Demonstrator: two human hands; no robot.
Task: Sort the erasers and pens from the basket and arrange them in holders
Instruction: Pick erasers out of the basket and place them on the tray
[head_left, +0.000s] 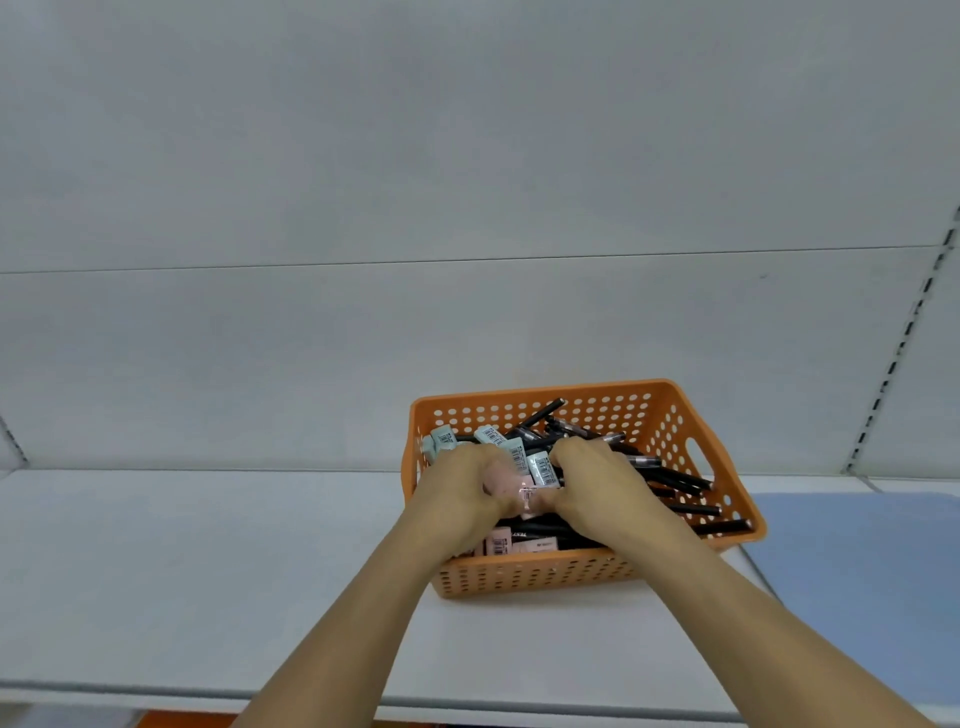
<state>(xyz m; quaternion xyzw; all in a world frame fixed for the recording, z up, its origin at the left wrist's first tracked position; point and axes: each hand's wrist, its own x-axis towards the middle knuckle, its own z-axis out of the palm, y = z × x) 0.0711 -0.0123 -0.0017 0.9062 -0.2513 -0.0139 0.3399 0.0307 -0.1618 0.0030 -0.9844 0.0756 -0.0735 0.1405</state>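
Note:
An orange perforated basket (685, 415) sits on the white shelf, right of centre. It holds several black pens (670, 475) on the right and pale blue erasers (491, 436) with barcodes at the back left. More pink erasers (501, 543) lie near the front wall. Both my hands are inside the basket. My left hand (460, 491) grips a pink eraser (501, 480), fingers curled round it. My right hand (592, 491) pinches a wrapped pink eraser (529, 496) between thumb and fingers. The two hands touch in the middle.
The white shelf (182, 561) stretches to the left and in front of the basket. A blue sheet (862, 582) lies flat on the shelf to the right. A white back panel rises behind, with a slotted upright (904, 338) at far right.

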